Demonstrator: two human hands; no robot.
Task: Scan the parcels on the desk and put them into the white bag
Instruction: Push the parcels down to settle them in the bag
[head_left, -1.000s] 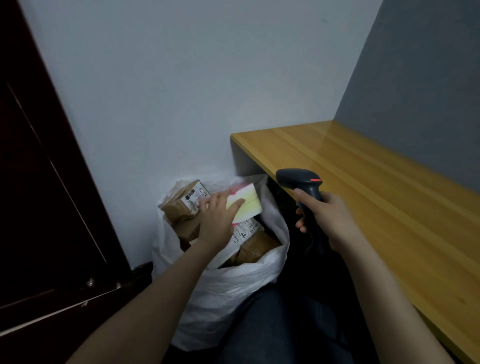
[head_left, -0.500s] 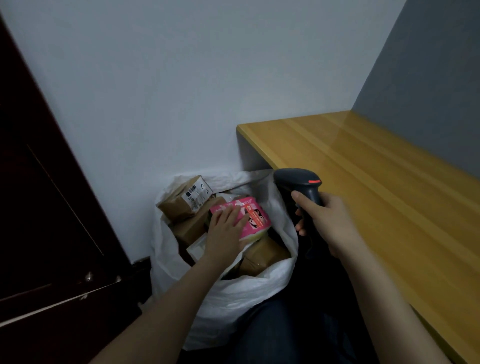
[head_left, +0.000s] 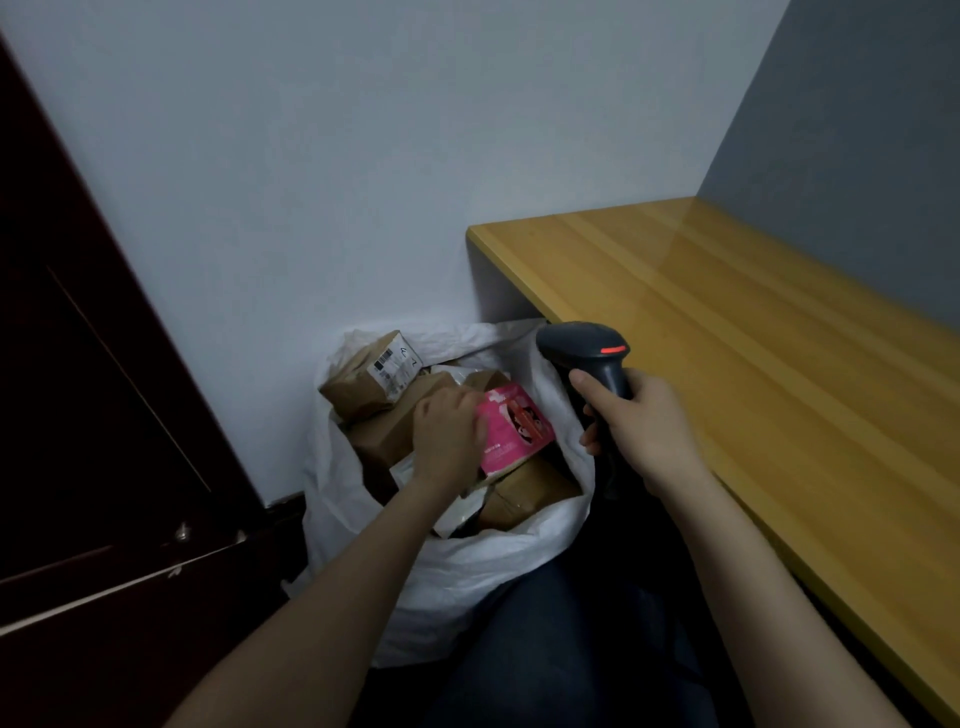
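Observation:
The white bag (head_left: 467, 577) stands on the floor left of the wooden desk (head_left: 753, 332), full of several brown parcels (head_left: 363, 387). A pink parcel (head_left: 514, 428) lies on top of them, picture side up. My left hand (head_left: 447, 436) rests on the pink parcel's left edge, fingers curled over it inside the bag's mouth. My right hand (head_left: 639, 426) grips a black barcode scanner (head_left: 587, 353) by its handle, just right of the bag, with a red light glowing on its head.
A dark wooden door (head_left: 93, 415) fills the left side. White wall lies behind the bag, a grey wall behind the desk. My dark-trousered leg (head_left: 545, 649) is below the bag.
My left hand lowered the parcel into the bag and turned it from its pale side to its pink side; it now lies on the brown parcels. The scanner hand stayed put.

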